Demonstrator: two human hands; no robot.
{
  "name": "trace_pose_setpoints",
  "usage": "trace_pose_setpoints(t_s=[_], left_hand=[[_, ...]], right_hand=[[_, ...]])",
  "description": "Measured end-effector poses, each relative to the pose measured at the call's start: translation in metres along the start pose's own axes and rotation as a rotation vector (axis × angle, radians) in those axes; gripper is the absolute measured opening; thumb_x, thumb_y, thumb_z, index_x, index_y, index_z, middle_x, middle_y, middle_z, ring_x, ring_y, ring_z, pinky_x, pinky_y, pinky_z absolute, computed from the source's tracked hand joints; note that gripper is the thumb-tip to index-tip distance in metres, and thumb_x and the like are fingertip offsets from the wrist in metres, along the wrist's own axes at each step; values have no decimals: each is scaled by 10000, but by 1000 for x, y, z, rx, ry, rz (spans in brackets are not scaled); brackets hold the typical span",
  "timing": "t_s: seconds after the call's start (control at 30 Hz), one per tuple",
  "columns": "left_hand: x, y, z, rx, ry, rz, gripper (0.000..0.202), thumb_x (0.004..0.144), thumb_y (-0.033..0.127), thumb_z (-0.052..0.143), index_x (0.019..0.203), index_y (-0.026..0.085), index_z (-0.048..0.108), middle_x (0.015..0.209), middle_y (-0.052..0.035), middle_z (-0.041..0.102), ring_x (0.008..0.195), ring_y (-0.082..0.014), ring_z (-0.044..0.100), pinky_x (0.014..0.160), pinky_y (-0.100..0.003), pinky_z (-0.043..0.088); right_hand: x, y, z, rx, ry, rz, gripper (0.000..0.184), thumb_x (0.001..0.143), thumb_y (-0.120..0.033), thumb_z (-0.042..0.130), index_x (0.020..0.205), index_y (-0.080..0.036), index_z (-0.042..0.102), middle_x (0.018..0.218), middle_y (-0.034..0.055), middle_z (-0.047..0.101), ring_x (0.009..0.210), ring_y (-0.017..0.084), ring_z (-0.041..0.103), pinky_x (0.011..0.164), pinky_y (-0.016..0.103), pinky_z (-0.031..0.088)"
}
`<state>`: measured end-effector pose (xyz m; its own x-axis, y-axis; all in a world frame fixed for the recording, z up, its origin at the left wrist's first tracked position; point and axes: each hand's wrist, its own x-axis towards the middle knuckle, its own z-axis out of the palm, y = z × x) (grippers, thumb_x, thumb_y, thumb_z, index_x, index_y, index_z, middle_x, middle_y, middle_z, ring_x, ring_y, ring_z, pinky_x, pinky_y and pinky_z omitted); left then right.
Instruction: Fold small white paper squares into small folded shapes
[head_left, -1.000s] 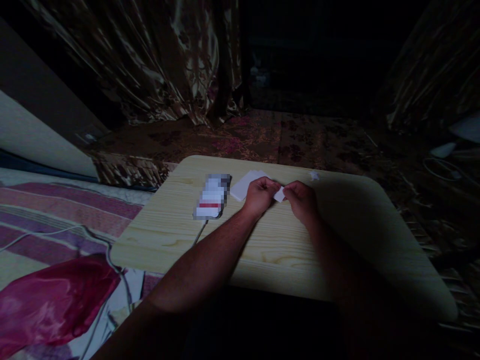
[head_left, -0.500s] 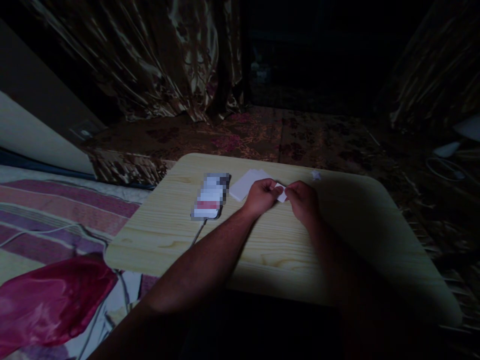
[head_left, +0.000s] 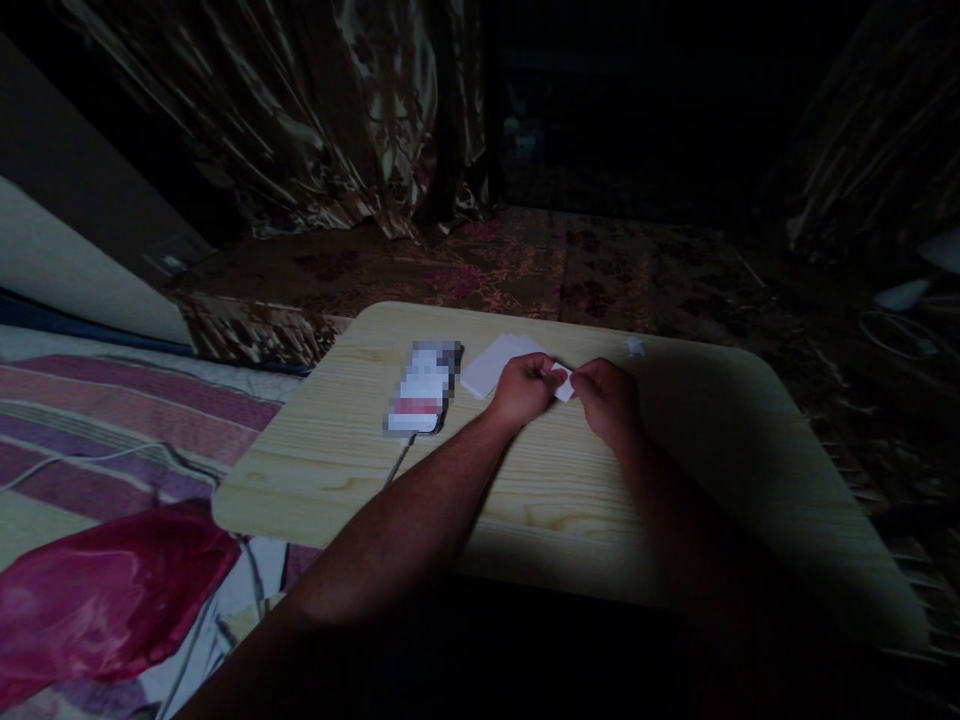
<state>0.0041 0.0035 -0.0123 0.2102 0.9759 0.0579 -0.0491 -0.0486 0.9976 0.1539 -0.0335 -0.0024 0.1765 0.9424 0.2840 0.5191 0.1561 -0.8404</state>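
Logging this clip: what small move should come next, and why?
Perhaps the right hand should press along the paper: the left hand seems to brace one side, its thumb over it, while the right pinches the opposite side.

Head view, forward, down over tabletop [head_left: 315, 440]

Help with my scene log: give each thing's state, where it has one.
Left hand: pinching white paper
Right hand: pinching the same paper
White paper: held between both hands
Stacked sheets: lying flat, overlapping
Phone: screen lit, cable at lower end
White scrap: lying near table's far edge
Left curtain: hanging in folds
Pink bundle: lying slack
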Motion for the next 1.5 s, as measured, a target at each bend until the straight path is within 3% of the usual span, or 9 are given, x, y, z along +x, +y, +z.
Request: trace_pose_setpoints(t_s=[0.23,0.5,0.87,1.07,1.5], left_hand=[[0,2,-3,70,-36,10,320,702,415,776,615,172,586,554,12,557,500,-96,432,503,-243,302],[0,-2,0,18,-4,6,325,703,385,774,601,185,538,522,29,513,471,-84,381,488,-239,260],[0,2,0,-11,29,12,295,664,397,824,689,157,655,608,4,613,514,-91,448,501,-238,320],[1,4,2,-146,120,-30,303,657,397,836,725,159,661,619,2,633,504,-92,484,496,-239,334],[2,2,3,-286,114,-29,300,672,394,847,731,154,677,633,1,656,531,-94,521,520,-238,367]], right_hand=[[2,2,1,2,3,-4,188,832,-373,604,728,-223,652,655,8,689,636,184,632,623,297,447],[3,4,2,-5,12,-4,173,831,-370,610,744,-227,651,681,11,701,652,188,643,632,301,457],[6,5,2,80,66,26,184,838,-406,599,780,-234,631,698,21,724,670,202,662,650,309,488],[7,11,5,78,21,29,169,822,-387,609,764,-233,643,678,15,717,628,192,650,617,302,479],[4,8,4,79,-28,15,146,787,-351,609,703,-234,636,602,-11,654,555,164,564,553,282,410]])
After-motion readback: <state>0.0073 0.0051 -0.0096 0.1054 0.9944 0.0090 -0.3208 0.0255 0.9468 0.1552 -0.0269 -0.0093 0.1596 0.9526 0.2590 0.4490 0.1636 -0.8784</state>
